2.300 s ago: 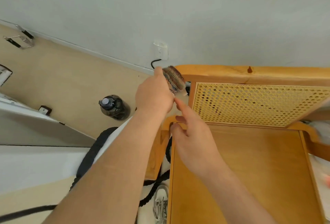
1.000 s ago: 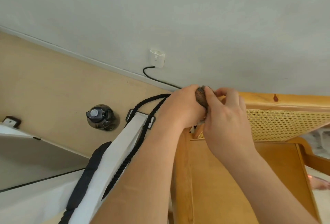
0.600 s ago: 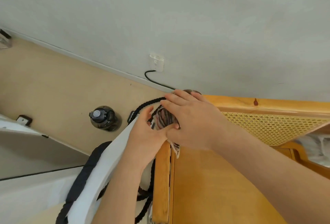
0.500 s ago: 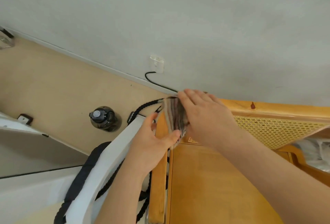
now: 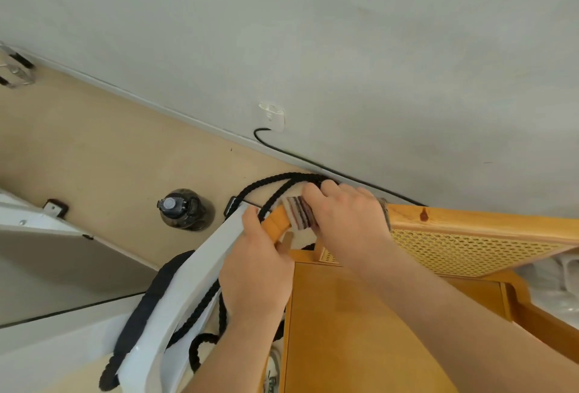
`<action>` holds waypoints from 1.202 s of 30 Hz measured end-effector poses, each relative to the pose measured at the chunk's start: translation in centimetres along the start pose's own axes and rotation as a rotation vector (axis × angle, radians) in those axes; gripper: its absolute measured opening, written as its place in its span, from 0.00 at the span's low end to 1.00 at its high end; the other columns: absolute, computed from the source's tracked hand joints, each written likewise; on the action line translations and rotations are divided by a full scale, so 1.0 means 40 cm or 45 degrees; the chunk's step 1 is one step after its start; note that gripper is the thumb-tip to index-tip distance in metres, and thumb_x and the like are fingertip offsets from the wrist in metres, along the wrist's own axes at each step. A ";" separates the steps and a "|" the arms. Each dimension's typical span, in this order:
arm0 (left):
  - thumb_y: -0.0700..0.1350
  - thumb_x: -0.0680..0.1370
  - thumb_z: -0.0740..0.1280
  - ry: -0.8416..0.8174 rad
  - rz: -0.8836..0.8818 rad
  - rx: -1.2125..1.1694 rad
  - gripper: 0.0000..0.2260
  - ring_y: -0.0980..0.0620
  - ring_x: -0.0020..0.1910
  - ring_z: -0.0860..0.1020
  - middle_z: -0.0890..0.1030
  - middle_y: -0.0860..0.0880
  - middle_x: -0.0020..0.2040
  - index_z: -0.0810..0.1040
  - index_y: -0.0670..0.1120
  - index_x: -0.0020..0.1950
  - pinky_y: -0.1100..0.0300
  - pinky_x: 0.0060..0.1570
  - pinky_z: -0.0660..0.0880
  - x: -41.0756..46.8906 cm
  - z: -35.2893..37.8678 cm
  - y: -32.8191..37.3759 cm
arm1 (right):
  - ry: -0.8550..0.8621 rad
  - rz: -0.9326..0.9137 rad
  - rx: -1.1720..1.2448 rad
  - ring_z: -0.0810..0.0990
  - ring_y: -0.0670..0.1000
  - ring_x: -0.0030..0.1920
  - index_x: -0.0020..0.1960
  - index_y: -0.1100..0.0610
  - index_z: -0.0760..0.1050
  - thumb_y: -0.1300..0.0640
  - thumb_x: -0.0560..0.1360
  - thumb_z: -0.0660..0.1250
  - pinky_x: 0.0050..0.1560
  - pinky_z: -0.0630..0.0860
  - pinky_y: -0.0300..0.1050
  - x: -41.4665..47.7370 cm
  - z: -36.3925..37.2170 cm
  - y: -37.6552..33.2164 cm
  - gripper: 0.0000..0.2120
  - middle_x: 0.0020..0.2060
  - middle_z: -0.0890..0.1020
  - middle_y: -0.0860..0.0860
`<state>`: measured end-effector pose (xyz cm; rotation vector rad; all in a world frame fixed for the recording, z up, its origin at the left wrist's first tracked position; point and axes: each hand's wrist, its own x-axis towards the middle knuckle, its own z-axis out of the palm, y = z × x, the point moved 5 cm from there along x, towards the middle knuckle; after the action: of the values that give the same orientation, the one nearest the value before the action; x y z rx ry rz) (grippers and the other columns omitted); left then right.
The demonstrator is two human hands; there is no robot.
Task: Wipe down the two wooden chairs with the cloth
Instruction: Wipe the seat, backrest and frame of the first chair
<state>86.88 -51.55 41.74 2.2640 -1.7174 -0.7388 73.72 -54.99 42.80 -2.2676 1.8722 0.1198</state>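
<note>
Floor's a plain beige smooth surface (image 5: 103,154), meeting the pale wall (image 5: 313,32) at a white skirting strip (image 5: 156,104). A dark see-through plastic water bottle (image 5: 185,209) stands upright on it, cap up. Just right of that, a thick black braided rope (image 5: 269,184) loops over the floor by the back corner of the honey-coloured wooden chair (image 5: 360,330). A thin black cable (image 5: 313,162) runs along the skirting. Far left there's a small black-and-white block (image 5: 55,207). A grey-white sneaker (image 5: 272,372) pokes in at the bottom edge.
</note>
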 end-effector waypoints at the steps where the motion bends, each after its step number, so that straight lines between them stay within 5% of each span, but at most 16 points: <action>1: 0.52 0.76 0.67 -0.005 -0.012 0.033 0.18 0.60 0.31 0.73 0.74 0.55 0.35 0.65 0.53 0.62 0.67 0.28 0.66 -0.002 0.003 0.002 | 0.000 0.092 -0.016 0.78 0.53 0.47 0.60 0.51 0.70 0.53 0.69 0.74 0.48 0.73 0.47 -0.004 0.000 0.011 0.22 0.47 0.77 0.50; 6: 0.52 0.75 0.68 0.024 -0.042 0.134 0.12 0.58 0.29 0.73 0.74 0.53 0.34 0.64 0.53 0.47 0.63 0.27 0.69 -0.001 0.006 0.000 | 0.090 0.083 0.087 0.77 0.56 0.50 0.54 0.54 0.73 0.54 0.68 0.72 0.53 0.73 0.52 0.018 0.013 -0.092 0.17 0.48 0.77 0.53; 9: 0.51 0.75 0.67 0.023 -0.029 0.170 0.11 0.55 0.29 0.74 0.74 0.53 0.35 0.64 0.53 0.47 0.58 0.29 0.74 0.005 0.006 0.010 | 0.171 -0.101 0.111 0.78 0.53 0.43 0.52 0.53 0.74 0.52 0.66 0.75 0.44 0.75 0.50 0.004 0.021 -0.024 0.18 0.43 0.78 0.51; 14: 0.52 0.77 0.64 0.020 -0.014 0.215 0.09 0.55 0.28 0.74 0.73 0.52 0.34 0.64 0.51 0.49 0.61 0.27 0.72 0.001 0.012 0.007 | 0.182 0.101 -0.026 0.78 0.53 0.38 0.47 0.54 0.73 0.35 0.66 0.71 0.42 0.75 0.50 -0.092 0.021 0.169 0.24 0.38 0.77 0.50; 17: 0.53 0.78 0.63 0.011 0.004 0.208 0.09 0.55 0.29 0.74 0.74 0.52 0.35 0.65 0.51 0.51 0.62 0.29 0.72 0.000 0.015 0.004 | 0.183 0.193 -0.056 0.78 0.55 0.37 0.46 0.55 0.73 0.29 0.68 0.59 0.43 0.74 0.52 -0.117 0.015 0.194 0.28 0.37 0.77 0.51; 20: 0.53 0.77 0.63 0.008 0.002 0.220 0.11 0.54 0.31 0.75 0.74 0.51 0.36 0.66 0.50 0.54 0.60 0.30 0.73 0.002 0.015 -0.004 | 0.083 0.295 -0.035 0.78 0.54 0.47 0.52 0.53 0.71 0.35 0.72 0.59 0.53 0.73 0.53 -0.076 0.000 0.122 0.23 0.45 0.78 0.51; 24: 0.50 0.77 0.64 0.019 -0.003 0.180 0.09 0.51 0.30 0.75 0.74 0.51 0.36 0.65 0.50 0.50 0.55 0.30 0.75 -0.001 0.014 -0.004 | 0.053 0.013 0.124 0.77 0.56 0.54 0.60 0.54 0.70 0.47 0.72 0.65 0.57 0.70 0.53 -0.002 0.007 -0.038 0.20 0.53 0.77 0.52; 26: 0.49 0.77 0.64 0.027 0.007 0.193 0.09 0.51 0.30 0.75 0.74 0.51 0.36 0.65 0.50 0.51 0.54 0.31 0.76 0.001 0.015 -0.003 | 0.087 -0.073 0.087 0.78 0.54 0.51 0.60 0.52 0.70 0.45 0.72 0.66 0.53 0.71 0.50 -0.010 0.001 -0.009 0.20 0.51 0.78 0.51; 31: 0.50 0.78 0.64 0.021 0.031 0.209 0.12 0.50 0.32 0.75 0.74 0.49 0.37 0.67 0.47 0.58 0.55 0.32 0.75 0.000 0.016 -0.002 | 0.165 0.132 -0.091 0.75 0.53 0.34 0.48 0.54 0.72 0.35 0.66 0.70 0.39 0.68 0.46 -0.138 0.000 0.254 0.24 0.36 0.77 0.49; 36: 0.50 0.78 0.64 0.033 0.028 0.229 0.11 0.52 0.32 0.75 0.74 0.50 0.38 0.67 0.48 0.57 0.59 0.29 0.70 -0.006 0.013 -0.001 | -0.020 0.281 -0.065 0.74 0.51 0.42 0.54 0.49 0.70 0.29 0.69 0.61 0.48 0.71 0.48 -0.099 -0.004 0.205 0.26 0.44 0.77 0.47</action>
<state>86.60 -51.23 41.33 2.3541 -1.8614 -0.5687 64.93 -52.69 42.88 -2.0773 2.1284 0.2190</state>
